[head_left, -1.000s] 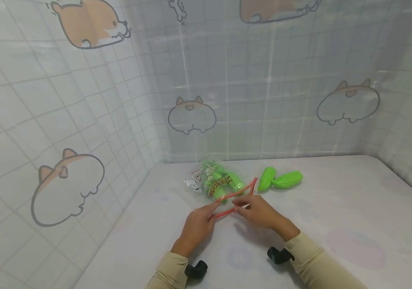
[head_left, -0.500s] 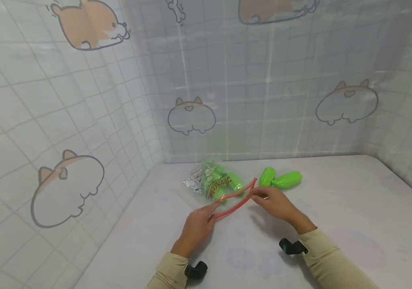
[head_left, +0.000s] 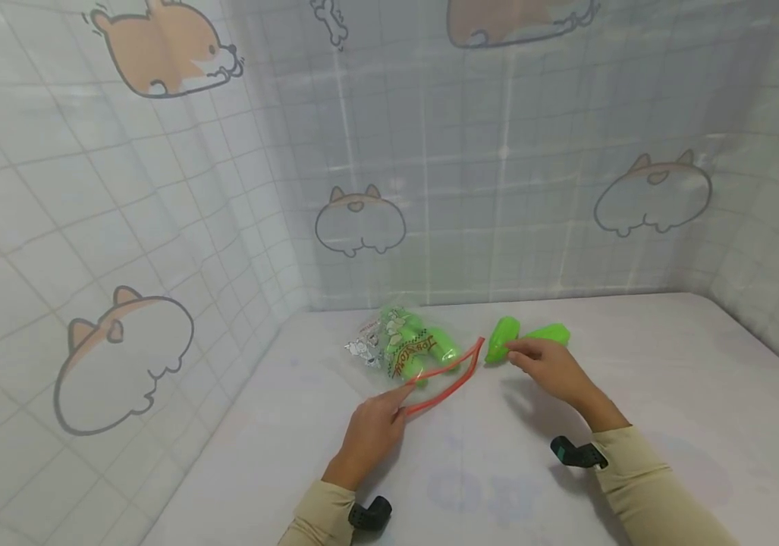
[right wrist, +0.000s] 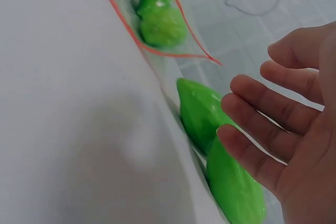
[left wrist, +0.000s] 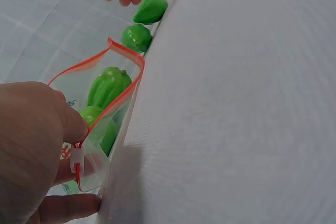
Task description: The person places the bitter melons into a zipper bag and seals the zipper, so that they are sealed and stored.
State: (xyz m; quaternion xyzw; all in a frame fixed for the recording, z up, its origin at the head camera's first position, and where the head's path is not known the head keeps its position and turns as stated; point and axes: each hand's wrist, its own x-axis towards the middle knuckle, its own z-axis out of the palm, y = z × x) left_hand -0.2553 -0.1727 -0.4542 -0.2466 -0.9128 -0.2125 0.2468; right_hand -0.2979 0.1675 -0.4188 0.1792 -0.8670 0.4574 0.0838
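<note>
A clear zip bag with a red-orange rim (head_left: 453, 387) and printed lettering lies on the table, its mouth gaping toward the right. My left hand (head_left: 372, 426) pinches one end of that rim; the left wrist view shows a clear slider (left wrist: 77, 159) by the thumb. Inside the bag are several glossy green fruit-like pieces (left wrist: 109, 88). Right of the mouth lie two loose pieces of the same green kind, an upright-looking one (head_left: 502, 339) and a slanted one (right wrist: 235, 184). My right hand (head_left: 556, 371) hovers at these two with fingers spread and nothing held.
A white covered table (head_left: 471, 470) stretches under both arms. Behind it and at the left hangs a plastic curtain (head_left: 464, 167) with a grid and cartoon dogs. Black cameras (head_left: 578, 453) sit on both wrists.
My right hand has left the bag's rim and moved right to the loose green pieces, partly covering the slanted one. My left hand has kept its place on the rim.
</note>
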